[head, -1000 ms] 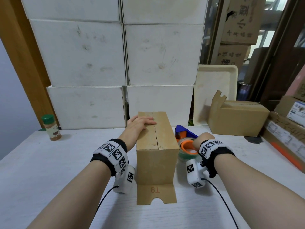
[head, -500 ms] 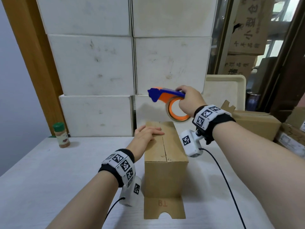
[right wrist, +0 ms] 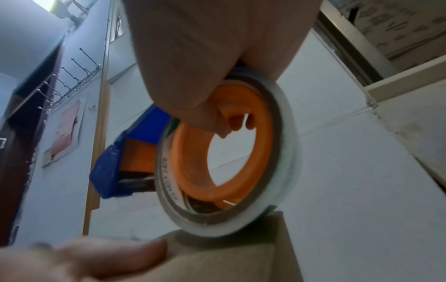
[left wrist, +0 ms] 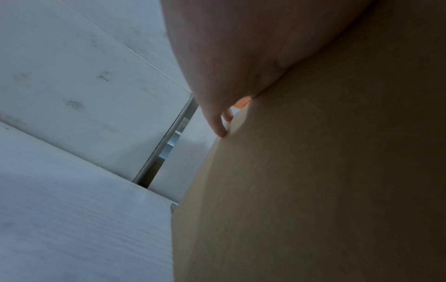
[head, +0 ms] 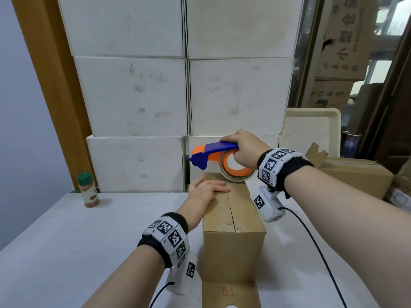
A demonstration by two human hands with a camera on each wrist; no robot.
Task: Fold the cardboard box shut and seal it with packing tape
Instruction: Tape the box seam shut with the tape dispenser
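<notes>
Cardboard box: flap seam runs lengthwise, away from the person; left hand flat, pressing the flaps. Tape dispenser: clasped by right hand fingers, roll at the seam's far end.

Head view: high, looking forward and down over the white tabletop. Left wrist view: pressed close beside the tall brown cardboard box, aimed upward. Right wrist view: low, close under the orange-cored tape roll. Shared by all: that box's top.
</notes>
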